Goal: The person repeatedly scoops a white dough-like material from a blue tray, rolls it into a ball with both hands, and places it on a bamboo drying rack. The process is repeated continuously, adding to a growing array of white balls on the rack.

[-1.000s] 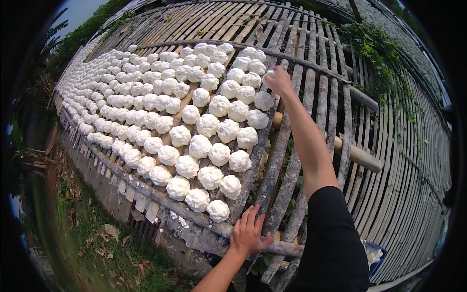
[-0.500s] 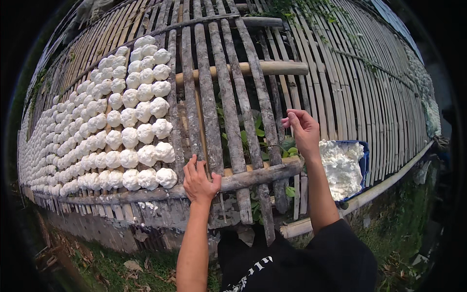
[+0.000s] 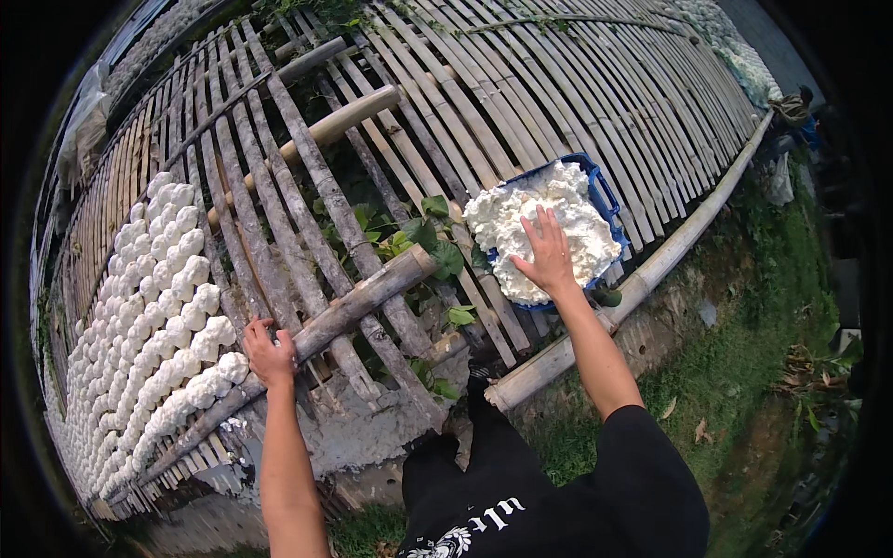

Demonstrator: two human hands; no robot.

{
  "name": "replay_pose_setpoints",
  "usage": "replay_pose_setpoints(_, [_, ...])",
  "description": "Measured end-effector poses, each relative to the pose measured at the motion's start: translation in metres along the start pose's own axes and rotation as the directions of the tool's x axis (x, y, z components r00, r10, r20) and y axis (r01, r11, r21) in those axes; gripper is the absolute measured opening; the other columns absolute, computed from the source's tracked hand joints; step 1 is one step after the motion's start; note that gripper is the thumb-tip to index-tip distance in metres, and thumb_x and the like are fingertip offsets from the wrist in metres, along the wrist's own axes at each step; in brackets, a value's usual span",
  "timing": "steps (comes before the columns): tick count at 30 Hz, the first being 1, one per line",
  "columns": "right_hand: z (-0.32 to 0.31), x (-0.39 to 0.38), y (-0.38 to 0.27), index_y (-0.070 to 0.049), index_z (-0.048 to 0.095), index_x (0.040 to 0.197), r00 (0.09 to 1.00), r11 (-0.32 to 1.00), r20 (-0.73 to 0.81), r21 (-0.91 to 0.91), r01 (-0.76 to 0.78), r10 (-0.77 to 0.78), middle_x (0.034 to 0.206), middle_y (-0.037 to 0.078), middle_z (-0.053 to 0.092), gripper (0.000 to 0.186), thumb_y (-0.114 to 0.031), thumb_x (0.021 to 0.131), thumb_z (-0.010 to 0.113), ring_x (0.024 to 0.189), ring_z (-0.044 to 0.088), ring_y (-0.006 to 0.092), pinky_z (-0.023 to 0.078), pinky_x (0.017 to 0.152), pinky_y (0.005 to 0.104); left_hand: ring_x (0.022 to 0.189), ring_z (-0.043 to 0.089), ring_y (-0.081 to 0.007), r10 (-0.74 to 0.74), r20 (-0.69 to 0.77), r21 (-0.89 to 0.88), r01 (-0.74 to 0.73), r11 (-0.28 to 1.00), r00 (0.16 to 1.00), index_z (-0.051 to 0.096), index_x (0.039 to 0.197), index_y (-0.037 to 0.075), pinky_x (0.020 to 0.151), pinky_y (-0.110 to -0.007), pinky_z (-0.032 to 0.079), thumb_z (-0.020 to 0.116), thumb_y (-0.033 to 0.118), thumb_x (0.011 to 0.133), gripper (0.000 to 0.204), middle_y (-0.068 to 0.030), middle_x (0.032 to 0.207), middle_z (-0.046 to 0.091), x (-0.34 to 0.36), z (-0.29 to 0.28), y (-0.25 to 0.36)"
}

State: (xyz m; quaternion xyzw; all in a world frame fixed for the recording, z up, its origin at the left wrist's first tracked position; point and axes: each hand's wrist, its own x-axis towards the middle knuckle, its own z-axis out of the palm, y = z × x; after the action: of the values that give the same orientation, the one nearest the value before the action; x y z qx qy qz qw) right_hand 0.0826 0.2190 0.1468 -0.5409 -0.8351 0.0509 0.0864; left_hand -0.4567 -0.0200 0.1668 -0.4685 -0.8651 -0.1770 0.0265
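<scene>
My right hand (image 3: 549, 256) lies with fingers extended on a heaped white, soft, crumbly mass (image 3: 507, 223) in a blue plastic crate (image 3: 603, 191). No separate piece shows in its grasp. My left hand (image 3: 270, 353) rests on the thick bamboo pole (image 3: 358, 302) at the rack's near edge, fingers loosely bent and nothing visible in them. Just left of it, rows of rounded white lumps (image 3: 177, 330) cover the bamboo slats, the closest lump (image 3: 233, 366) almost beside my fingers.
The slatted bamboo rack (image 3: 521, 93) has wide gaps, with green leaves (image 3: 433, 232) poking through. A long bamboo rail (image 3: 642, 284) edges its right side. Grass (image 3: 735, 344) lies below. Far right, a person (image 3: 798, 112) stands near more white lumps (image 3: 730, 42).
My view has swung to the right. My right hand, raised with fingers pinched before, now lies spread on the white mass in the crate. The left hand stays at the pole, its fingers more bent.
</scene>
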Motion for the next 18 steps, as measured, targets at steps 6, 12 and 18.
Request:
replay_pose_setpoints(6, [0.044,0.041,-0.031,-0.023,0.041,0.163,0.967,0.917,0.159,-0.379,-0.126,0.198,0.169,0.03,0.028,0.114,-0.049,0.069,0.098,0.152,0.032,0.0582,0.048,0.109,0.0674,0.133,0.058,-0.0398,-0.025,0.003,-0.019,0.025,1.0,1.0,0.069,0.114,0.008,0.11,-0.05,0.047,0.063,0.022,0.087,0.031,-0.0159,0.139,0.064,-0.002,0.003,-0.008])
replay_pose_setpoints(12, [0.07,0.034,-0.007,-0.021,0.065,0.136,0.99,0.99,0.061,-0.068,-0.125,0.129,0.144,0.025,0.051,0.067,-0.021,0.075,0.094,0.129,0.054,0.0528,0.059,0.095,0.0611,0.134,0.058,-0.0393,0.009,-0.014,-0.045,-0.01,0.999,1.0,0.07,0.113,0.008,0.112,-0.051,0.046,0.062,0.022,0.086,0.031,-0.0165,0.138,0.064,-0.002,0.002,-0.008])
replay_pose_setpoints(18, [0.018,0.049,0.04,-0.015,0.068,0.135,0.978,0.926,0.2,0.356,-0.123,0.053,0.133,0.019,0.062,0.063,-0.024,0.076,0.089,0.128,0.061,0.0412,0.052,0.111,0.0471,0.134,0.057,-0.0405,-0.004,-0.024,-0.051,0.003,0.999,1.0,0.071,0.11,0.007,0.112,-0.051,0.046,0.061,0.025,0.086,0.032,-0.0173,0.138,0.064,-0.003,0.001,-0.006])
